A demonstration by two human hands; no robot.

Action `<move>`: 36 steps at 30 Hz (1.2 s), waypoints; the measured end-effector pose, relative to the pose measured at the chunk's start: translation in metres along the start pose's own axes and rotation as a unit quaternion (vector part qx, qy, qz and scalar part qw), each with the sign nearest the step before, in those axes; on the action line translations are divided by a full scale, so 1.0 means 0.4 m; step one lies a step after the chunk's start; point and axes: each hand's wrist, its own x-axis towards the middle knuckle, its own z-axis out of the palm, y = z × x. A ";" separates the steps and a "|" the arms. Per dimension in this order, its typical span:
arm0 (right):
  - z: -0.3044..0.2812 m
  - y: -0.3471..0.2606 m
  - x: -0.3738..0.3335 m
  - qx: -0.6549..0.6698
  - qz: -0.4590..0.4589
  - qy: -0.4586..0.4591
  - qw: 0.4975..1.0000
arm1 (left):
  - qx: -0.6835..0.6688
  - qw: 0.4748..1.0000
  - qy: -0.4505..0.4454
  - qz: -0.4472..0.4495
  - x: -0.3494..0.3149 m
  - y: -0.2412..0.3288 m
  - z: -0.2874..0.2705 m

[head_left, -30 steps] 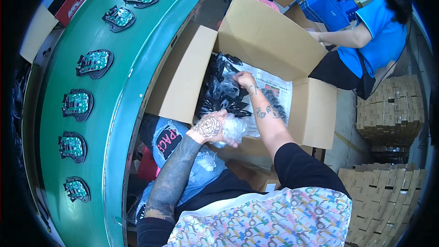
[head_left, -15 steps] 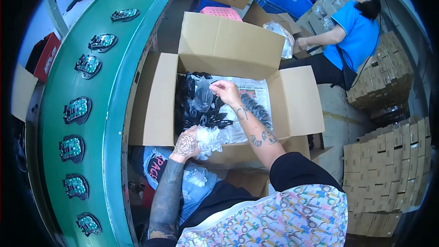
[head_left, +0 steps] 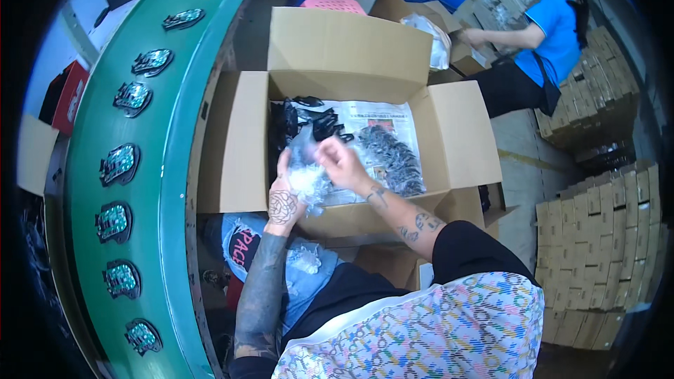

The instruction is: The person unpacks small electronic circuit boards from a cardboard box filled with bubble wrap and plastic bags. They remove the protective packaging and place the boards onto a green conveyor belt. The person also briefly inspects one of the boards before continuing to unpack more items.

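We see a wad of clear bags (head_left: 309,188) at the near side of the open cardboard box (head_left: 351,42), with a greyish translucent bag (head_left: 302,146) standing above it. The film looks thin and crumpled, so we could lose several bags at once if they cling together, or tear one if the fingertips pull too hard at its edge. A loosened grip could also let the wad spill into the box, where clear film would be hard for us to pick out.

The wad lies against the inner side of the left hand (head_left: 283,196), which is closed around it, thumb pointing up. The right hand (head_left: 338,163) is just to the right of the greyish bag, fingers curled toward it; blur hides the fingertips, so we cannot tell whether they pinch the film.

Beyond the hands, we have loose dark parts (head_left: 324,125) in the box's far left portion and a row of bagged pieces (head_left: 390,158) on printed paper (head_left: 404,116) to the right. Should an arm sweep too low, we might drag that row out of line.
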 end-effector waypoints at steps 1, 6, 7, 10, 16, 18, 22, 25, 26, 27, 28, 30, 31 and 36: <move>0.027 0.025 -0.026 0.117 -0.003 -0.040 0.992 | -0.009 0.999 -0.013 -0.037 -0.001 0.013 -0.002; -0.032 0.060 -0.036 0.281 0.167 -0.146 0.934 | 0.207 0.969 -0.055 0.125 -0.006 -0.081 0.003; -0.073 0.078 -0.024 0.259 0.152 -0.101 0.949 | 0.188 0.973 -0.043 0.123 -0.004 -0.080 0.015; -0.234 0.238 0.030 -0.245 0.118 0.139 0.952 | 0.175 0.974 -0.030 0.140 -0.008 -0.100 0.008; -0.497 0.469 0.047 -0.411 0.246 0.126 0.869 | 0.147 0.981 -0.024 0.125 -0.007 -0.100 0.013; -0.496 0.492 0.064 -0.388 0.231 0.105 0.886 | 0.160 0.977 -0.037 0.139 -0.008 -0.081 -0.001; -0.438 0.497 0.101 -0.368 0.249 0.048 0.894 | 0.134 0.984 -0.052 0.101 -0.019 -0.084 -0.011; -0.406 0.499 0.099 -0.366 0.238 0.055 0.898 | 0.156 0.974 -0.068 0.147 -0.013 -0.084 -0.012; -0.417 0.506 0.101 -0.363 0.235 0.061 0.900 | 0.137 0.981 -0.067 0.120 -0.013 -0.090 -0.003; -0.416 0.512 0.101 -0.357 0.231 0.063 0.903 | 0.121 0.986 -0.067 0.090 -0.015 -0.090 -0.001; -0.418 0.517 0.103 -0.351 0.228 0.065 0.906 | 0.109 0.988 -0.064 0.085 -0.013 -0.097 0.006; -0.425 0.519 0.110 -0.336 0.213 0.070 0.915 | 0.087 0.992 -0.059 0.070 -0.012 -0.108 0.016; -0.422 0.516 0.110 -0.327 0.206 0.071 0.920 | 0.096 0.990 -0.061 0.086 -0.012 -0.108 0.015; -0.374 0.428 0.126 -0.276 0.112 0.123 0.947 | 0.104 0.990 -0.063 0.071 -0.012 -0.090 0.001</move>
